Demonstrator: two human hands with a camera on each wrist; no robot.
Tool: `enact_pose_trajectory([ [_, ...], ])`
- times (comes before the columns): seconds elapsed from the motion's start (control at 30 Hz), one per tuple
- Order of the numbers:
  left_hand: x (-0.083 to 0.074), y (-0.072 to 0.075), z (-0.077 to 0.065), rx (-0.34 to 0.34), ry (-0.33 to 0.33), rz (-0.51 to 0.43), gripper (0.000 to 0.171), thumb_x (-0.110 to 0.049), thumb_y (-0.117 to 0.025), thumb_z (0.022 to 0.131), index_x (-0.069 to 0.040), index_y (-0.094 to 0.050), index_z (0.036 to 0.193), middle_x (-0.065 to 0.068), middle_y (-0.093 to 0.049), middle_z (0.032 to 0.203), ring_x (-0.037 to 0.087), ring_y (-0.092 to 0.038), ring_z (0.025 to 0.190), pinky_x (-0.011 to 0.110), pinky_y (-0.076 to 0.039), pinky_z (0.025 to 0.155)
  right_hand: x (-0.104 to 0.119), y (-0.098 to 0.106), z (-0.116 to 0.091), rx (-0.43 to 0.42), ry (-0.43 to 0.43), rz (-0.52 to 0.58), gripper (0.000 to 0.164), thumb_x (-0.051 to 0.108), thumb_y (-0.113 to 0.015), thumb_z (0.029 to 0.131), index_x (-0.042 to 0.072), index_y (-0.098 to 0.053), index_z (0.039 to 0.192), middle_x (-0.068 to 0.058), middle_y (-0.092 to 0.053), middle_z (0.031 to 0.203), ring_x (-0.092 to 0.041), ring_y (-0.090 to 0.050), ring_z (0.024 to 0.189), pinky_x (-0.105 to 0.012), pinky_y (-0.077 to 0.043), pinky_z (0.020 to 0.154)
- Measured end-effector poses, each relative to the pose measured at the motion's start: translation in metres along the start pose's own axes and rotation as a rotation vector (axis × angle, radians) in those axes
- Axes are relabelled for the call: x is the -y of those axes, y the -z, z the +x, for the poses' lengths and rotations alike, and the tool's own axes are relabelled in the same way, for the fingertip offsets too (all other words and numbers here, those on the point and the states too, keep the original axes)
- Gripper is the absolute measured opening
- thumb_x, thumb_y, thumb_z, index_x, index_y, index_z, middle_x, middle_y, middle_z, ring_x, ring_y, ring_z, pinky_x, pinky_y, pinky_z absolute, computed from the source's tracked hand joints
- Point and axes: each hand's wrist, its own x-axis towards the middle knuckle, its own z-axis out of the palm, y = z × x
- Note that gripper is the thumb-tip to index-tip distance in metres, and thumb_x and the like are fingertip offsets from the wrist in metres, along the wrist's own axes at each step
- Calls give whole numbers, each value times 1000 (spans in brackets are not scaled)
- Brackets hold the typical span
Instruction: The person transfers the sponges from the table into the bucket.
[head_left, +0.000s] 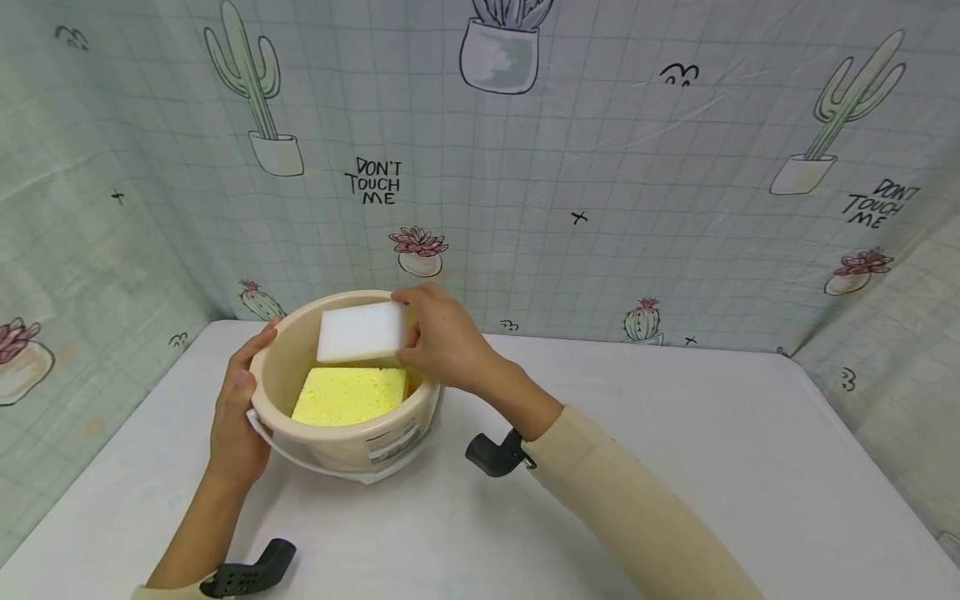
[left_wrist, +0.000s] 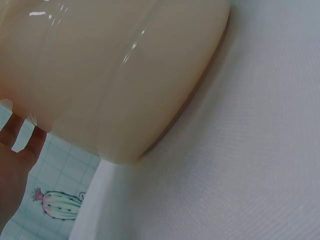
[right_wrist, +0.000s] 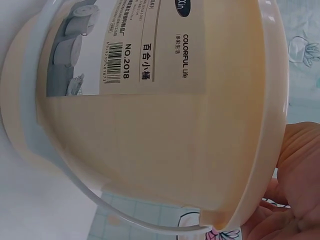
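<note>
A cream plastic bucket (head_left: 341, 446) stands on the white table with its handle lowered at the front. Along its left outer side my left hand (head_left: 238, 417) rests, fingers reaching up to the rim; the left wrist view shows fingertips (left_wrist: 35, 145) against the wall. Over the bucket's mouth, my right hand (head_left: 450, 342) pinches the right end of a white sponge block (head_left: 362, 332) between thumb and fingers. Below that block a yellow sponge (head_left: 351, 396) lies inside the bucket. Any other contents are mostly hidden. In the right wrist view the right hand (right_wrist: 300, 175) is beyond the rim.
A printed label (right_wrist: 150, 45) covers part of the bucket's side, and a pale handle (right_wrist: 95, 197) curves round it. The white table (head_left: 675, 467) extends to the right. Behind it hangs a grid-patterned cloth (head_left: 525, 167) with cactus drawings.
</note>
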Motion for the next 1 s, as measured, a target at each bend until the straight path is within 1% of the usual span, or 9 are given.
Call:
enact_pose_trajectory([
  [0.1, -1, -2, 0, -18, 28, 15, 48, -28, -36, 99, -9, -40, 144, 7, -23, 155, 23, -16, 142, 22, -30, 107, 0, 0, 0, 6, -7, -7, 65, 3, -76, 75, 0, -49, 134, -12, -48, 124, -11, -55, 69, -16, -47, 59],
  [0.2, -1, -2, 0, -53, 59, 40, 49, -30, -38, 99, -9, -41, 143, 5, -25, 155, 22, -18, 142, 21, -31, 106, 1, 0, 0, 17, -10, -6, 65, 4, -77, 75, 0, -50, 134, -12, -47, 125, -10, -56, 69, -16, -47, 59],
  [0.33, -1, -2, -1, -77, 79, 61, 51, -32, -39, 98, -8, -41, 143, 5, -27, 154, 23, -20, 141, 21, -32, 105, 0, 1, 0, 35, -5, 2, 67, 4, -78, 75, 1, -50, 135, -12, -48, 124, -9, -56, 71, -16, -47, 61],
  [0.43, -1, -2, -1, -77, 83, 59, 51, -32, -40, 98, -8, -41, 143, 5, -26, 154, 23, -19, 141, 21, -32, 105, -1, 2, 0, 48, 1, 35, 66, 3, -78, 76, 1, -49, 136, -13, -48, 126, -10, -58, 72, -16, -48, 61],
  [0.53, -2, -3, 0, -70, 80, 49, 51, -32, -40, 98, -8, -41, 143, 6, -26, 155, 23, -18, 141, 22, -30, 107, -3, 5, -1, 58, 1, 93, 65, 4, -77, 77, 2, -49, 136, -13, -48, 127, -10, -59, 74, -17, -50, 62],
  [0.7, -3, -5, 1, -58, 69, 32, 50, -32, -40, 98, -8, -41, 142, 6, -26, 154, 22, -17, 142, 23, -28, 108, -8, 11, -9, 69, -3, 194, 60, 12, -74, 83, 5, -49, 137, -9, -48, 131, -11, -59, 83, -20, -52, 66],
  [0.8, -2, -6, 1, -52, 70, 29, 50, -32, -39, 98, -8, -41, 142, 6, -25, 155, 23, -17, 142, 22, -28, 108, -11, 17, -16, 60, -3, 236, 56, 18, -71, 86, 8, -50, 137, -6, -50, 132, -12, -58, 88, -22, -53, 68],
  [0.9, -2, -6, 2, -55, 76, 35, 51, -32, -39, 98, -8, -40, 143, 6, -26, 154, 23, -19, 141, 22, -29, 107, -14, 25, -24, 41, 3, 250, 53, 20, -69, 88, 11, -50, 137, -4, -52, 129, -12, -59, 89, -24, -54, 68],
  [1.0, -2, -5, 3, -66, 83, 60, 51, -34, -39, 98, -10, -41, 144, 4, -29, 153, 22, -22, 140, 22, -30, 107, -17, 35, -33, 9, 20, 226, 51, 20, -68, 88, 14, -51, 136, 0, -53, 128, -10, -60, 88, -24, -53, 69],
])
